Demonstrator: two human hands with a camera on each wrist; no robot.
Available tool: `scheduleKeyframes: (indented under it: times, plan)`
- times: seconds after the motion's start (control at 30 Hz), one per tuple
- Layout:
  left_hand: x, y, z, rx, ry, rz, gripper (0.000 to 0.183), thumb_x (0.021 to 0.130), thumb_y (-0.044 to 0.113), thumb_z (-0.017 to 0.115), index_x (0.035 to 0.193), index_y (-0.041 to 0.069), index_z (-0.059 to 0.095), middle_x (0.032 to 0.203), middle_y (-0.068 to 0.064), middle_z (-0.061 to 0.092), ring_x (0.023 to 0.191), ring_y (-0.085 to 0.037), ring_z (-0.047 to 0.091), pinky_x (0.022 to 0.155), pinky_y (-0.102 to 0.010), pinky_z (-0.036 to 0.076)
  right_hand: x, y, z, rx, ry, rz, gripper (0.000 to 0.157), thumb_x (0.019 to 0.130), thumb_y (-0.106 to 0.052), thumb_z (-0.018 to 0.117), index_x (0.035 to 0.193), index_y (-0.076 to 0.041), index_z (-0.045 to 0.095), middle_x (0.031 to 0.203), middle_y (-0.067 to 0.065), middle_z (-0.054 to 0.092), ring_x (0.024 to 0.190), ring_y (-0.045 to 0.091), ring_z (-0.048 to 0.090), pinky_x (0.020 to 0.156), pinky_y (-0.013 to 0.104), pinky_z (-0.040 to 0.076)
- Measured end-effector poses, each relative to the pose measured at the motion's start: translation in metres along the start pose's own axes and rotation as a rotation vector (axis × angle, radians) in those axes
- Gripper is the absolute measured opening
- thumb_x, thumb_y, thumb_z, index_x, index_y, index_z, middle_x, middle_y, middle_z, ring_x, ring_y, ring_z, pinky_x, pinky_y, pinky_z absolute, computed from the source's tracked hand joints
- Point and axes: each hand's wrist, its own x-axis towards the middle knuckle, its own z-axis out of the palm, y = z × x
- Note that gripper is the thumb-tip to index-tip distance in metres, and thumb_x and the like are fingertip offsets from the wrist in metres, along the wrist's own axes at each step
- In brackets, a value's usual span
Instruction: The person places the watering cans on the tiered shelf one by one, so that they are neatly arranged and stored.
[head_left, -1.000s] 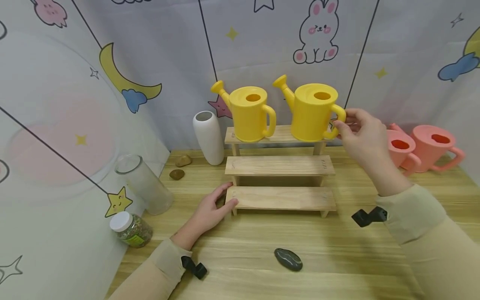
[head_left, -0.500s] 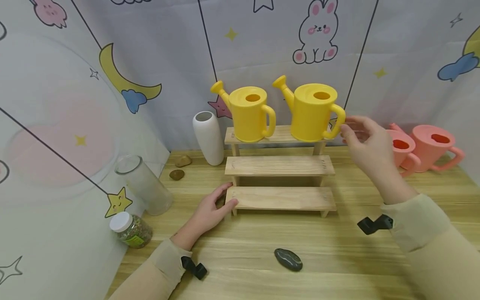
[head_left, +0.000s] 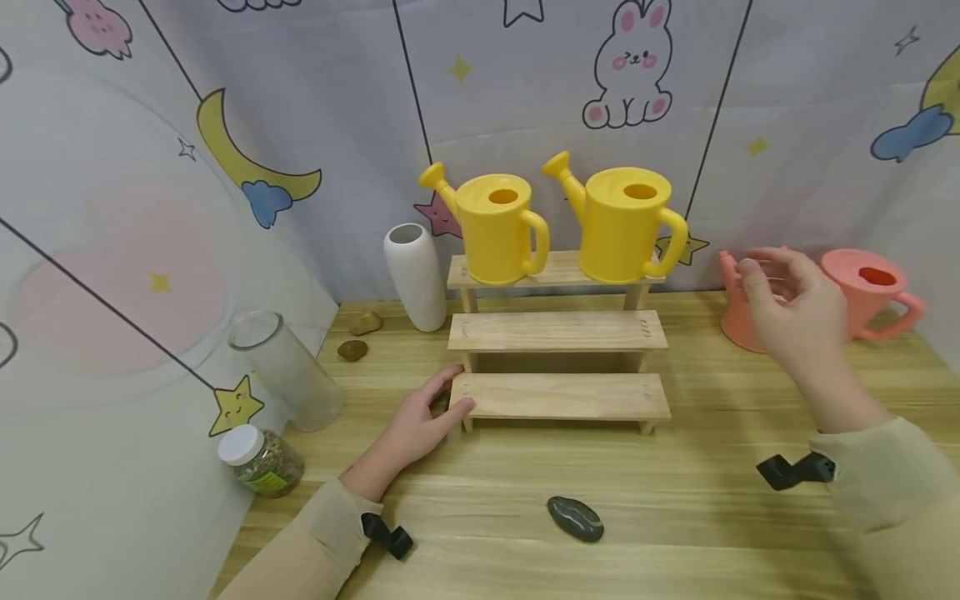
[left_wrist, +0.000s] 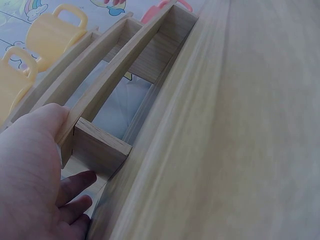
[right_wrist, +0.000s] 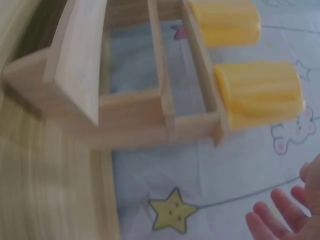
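A three-tier wooden stand (head_left: 558,331) stands on the table. My left hand (head_left: 416,425) holds the left end of its lowest shelf; in the left wrist view the thumb lies on the board and other fingers hang loosely beside the leg. Two yellow watering cans, the left one (head_left: 495,229) and the right one (head_left: 626,225), sit on the top shelf with spouts to the left. My right hand (head_left: 806,308) is in the air with nothing in it, fingers relaxed. It overlaps a pink watering can (head_left: 738,321), hiding much of it. Another pink watering can (head_left: 862,287) stands farther right.
Left of the stand are a white vase (head_left: 416,279), two brown stones (head_left: 353,350), a clear glass cylinder (head_left: 292,375) and a white-lidded jar (head_left: 266,467). A dark striped stone (head_left: 575,518) lies in front. A patterned cloth (head_left: 510,100) hangs behind.
My right hand has let go of the right yellow watering can's handle and moved right, over to the pink watering cans. The left hand has stayed at the stand.
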Motion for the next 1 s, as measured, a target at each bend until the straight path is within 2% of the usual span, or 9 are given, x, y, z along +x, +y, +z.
scheduleKeyframes:
  times: [0.07, 0.13, 0.33, 0.43, 0.5, 0.63, 0.73, 0.83, 1.0]
  plan:
    - [0.000, 0.000, 0.000, 0.002, -0.001, 0.000, 0.064, 0.096, 0.056, 0.065, 0.152, 0.033, 0.046, 0.155, 0.001, 0.052, 0.141, -0.022, 0.054, 0.117, -0.049, 0.044, -0.001, 0.010, -0.007, 0.022, 0.020, 0.014, 0.040, 0.101, -0.044, 0.060, 0.135, -0.024, 0.065, 0.099, -0.035, 0.062, 0.088, -0.021, 0.057, 0.082, -0.002, 0.042]
    - [0.000, 0.000, 0.000, 0.003, -0.003, -0.005, 0.064, 0.096, 0.057, 0.065, 0.152, 0.033, 0.046, 0.156, 0.002, 0.051, 0.141, -0.022, 0.053, 0.118, -0.048, 0.043, -0.002, 0.021, -0.014, 0.021, 0.054, 0.044, 0.038, 0.101, -0.043, 0.060, 0.135, -0.025, 0.066, 0.096, -0.036, 0.060, 0.086, -0.020, 0.057, 0.080, -0.001, 0.043]
    - [0.000, 0.001, -0.001, -0.007, -0.003, -0.011, 0.064, 0.096, 0.056, 0.066, 0.152, 0.032, 0.046, 0.156, 0.002, 0.050, 0.142, -0.022, 0.053, 0.118, -0.048, 0.043, -0.003, 0.055, -0.026, -0.049, 0.180, 0.170, 0.044, 0.103, -0.049, 0.052, 0.142, -0.030, 0.059, 0.115, -0.031, 0.054, 0.096, -0.020, 0.045, 0.102, 0.011, 0.044]
    - [0.000, 0.001, -0.002, -0.006, -0.002, -0.016, 0.065, 0.096, 0.056, 0.066, 0.152, 0.032, 0.046, 0.156, 0.003, 0.050, 0.142, -0.021, 0.053, 0.119, -0.047, 0.042, -0.003, 0.073, -0.031, -0.043, 0.215, 0.228, 0.043, 0.106, -0.047, 0.047, 0.145, -0.030, 0.055, 0.120, -0.032, 0.048, 0.104, -0.018, 0.042, 0.113, 0.018, 0.039]
    - [0.000, 0.002, -0.002, -0.002, -0.001, -0.013, 0.064, 0.096, 0.056, 0.066, 0.152, 0.032, 0.046, 0.156, 0.003, 0.050, 0.142, -0.021, 0.053, 0.118, -0.047, 0.043, -0.002, 0.083, -0.035, -0.047, 0.232, 0.293, 0.043, 0.107, -0.046, 0.043, 0.147, -0.033, 0.051, 0.124, -0.032, 0.045, 0.109, -0.017, 0.041, 0.116, 0.020, 0.036]
    - [0.000, 0.001, -0.002, 0.013, 0.000, -0.005, 0.064, 0.096, 0.056, 0.066, 0.152, 0.033, 0.046, 0.155, 0.002, 0.052, 0.141, -0.020, 0.054, 0.119, -0.047, 0.042, -0.004, 0.095, -0.042, -0.066, 0.228, 0.469, 0.045, 0.108, -0.050, 0.034, 0.153, -0.041, 0.039, 0.151, -0.016, 0.045, 0.139, 0.003, 0.045, 0.124, 0.028, 0.032]
    - [0.000, 0.001, -0.001, 0.020, 0.002, -0.004, 0.064, 0.095, 0.056, 0.066, 0.152, 0.033, 0.046, 0.154, 0.001, 0.053, 0.141, -0.019, 0.054, 0.119, -0.047, 0.042, -0.005, 0.100, -0.048, -0.075, 0.219, 0.591, 0.047, 0.108, -0.052, 0.028, 0.155, -0.045, 0.029, 0.167, -0.008, 0.030, 0.156, 0.013, 0.030, 0.128, 0.034, 0.029]
    - [0.000, 0.001, -0.001, 0.021, 0.002, 0.002, 0.064, 0.096, 0.056, 0.066, 0.152, 0.032, 0.046, 0.155, 0.001, 0.053, 0.141, -0.020, 0.054, 0.119, -0.048, 0.042, -0.005, 0.108, -0.052, -0.087, 0.227, 0.670, 0.049, 0.109, -0.052, 0.024, 0.157, -0.047, 0.023, 0.170, -0.010, 0.024, 0.158, 0.013, 0.025, 0.129, 0.035, 0.025]
    - [-0.001, 0.001, -0.002, 0.016, 0.004, 0.003, 0.065, 0.096, 0.055, 0.066, 0.153, 0.031, 0.046, 0.156, 0.000, 0.051, 0.142, -0.022, 0.053, 0.119, -0.049, 0.042, -0.006, 0.131, -0.051, -0.108, 0.290, 0.678, 0.050, 0.108, -0.054, 0.023, 0.157, -0.049, 0.020, 0.171, -0.009, 0.022, 0.159, 0.015, 0.024, 0.130, 0.039, 0.023]
